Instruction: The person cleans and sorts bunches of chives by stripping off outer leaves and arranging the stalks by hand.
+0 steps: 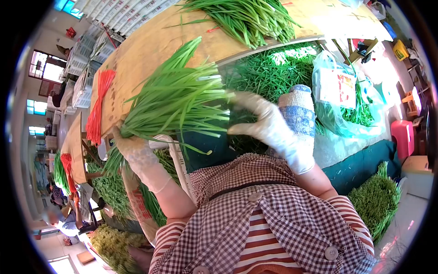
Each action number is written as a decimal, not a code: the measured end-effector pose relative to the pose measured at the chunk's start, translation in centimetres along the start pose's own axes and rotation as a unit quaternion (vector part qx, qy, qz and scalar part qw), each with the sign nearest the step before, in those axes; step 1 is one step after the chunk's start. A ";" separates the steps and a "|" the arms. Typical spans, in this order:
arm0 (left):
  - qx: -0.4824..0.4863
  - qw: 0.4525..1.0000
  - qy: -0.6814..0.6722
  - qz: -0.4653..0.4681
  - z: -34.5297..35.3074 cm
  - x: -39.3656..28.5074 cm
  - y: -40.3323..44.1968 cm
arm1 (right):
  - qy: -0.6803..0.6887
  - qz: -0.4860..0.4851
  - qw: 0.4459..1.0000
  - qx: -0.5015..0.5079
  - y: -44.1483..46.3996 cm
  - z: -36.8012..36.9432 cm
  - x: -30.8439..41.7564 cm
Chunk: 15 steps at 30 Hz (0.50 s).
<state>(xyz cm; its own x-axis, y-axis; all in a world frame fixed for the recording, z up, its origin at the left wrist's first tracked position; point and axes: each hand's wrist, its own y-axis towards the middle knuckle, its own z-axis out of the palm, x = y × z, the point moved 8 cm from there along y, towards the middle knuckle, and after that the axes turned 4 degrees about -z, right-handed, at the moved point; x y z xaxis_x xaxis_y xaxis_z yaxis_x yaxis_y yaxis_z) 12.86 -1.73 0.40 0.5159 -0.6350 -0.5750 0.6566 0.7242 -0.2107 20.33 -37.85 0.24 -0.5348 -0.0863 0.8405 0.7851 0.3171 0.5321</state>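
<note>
From view centre, stringy red ties [99,107] lie between nine and ten o'clock; the thin-leaved green bunch [175,102], pale-stemmed at its right, is at ten. Your gloved left hand [136,153], near nine, meets its leaf tips; I can't make out its hidden grip. Your right hand [263,119], toward two, has thumb and fingers apart beside the stems. At eleven, white stacks [122,16] show past the wooden table [143,59].

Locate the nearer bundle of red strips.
In the head view's left half, the red bundle lies along an edge of the wooden table, up-left of the gloved left hand.
</note>
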 end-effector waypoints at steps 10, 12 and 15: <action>-0.052 0.997 0.053 0.027 -0.7 -1.5 0.4 | -0.001 0.254 0.949 -0.187 -1.7 -6.2 -6.0; -0.054 0.991 0.105 0.066 0.5 -2.1 -1.0 | -0.215 0.278 0.936 -0.017 -2.7 -6.7 -10.3; -0.045 0.996 0.062 0.043 1.9 -1.5 -0.8 | -0.159 0.233 0.949 0.141 -2.7 -1.8 -8.9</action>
<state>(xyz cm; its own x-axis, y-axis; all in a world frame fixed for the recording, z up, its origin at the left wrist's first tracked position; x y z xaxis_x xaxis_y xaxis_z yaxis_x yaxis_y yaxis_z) 12.56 -1.88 2.95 0.4928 -0.5348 -0.6864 0.5574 0.7997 -0.2229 23.50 -39.63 -8.49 -0.2518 0.4013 0.8806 0.8693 0.4937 0.0236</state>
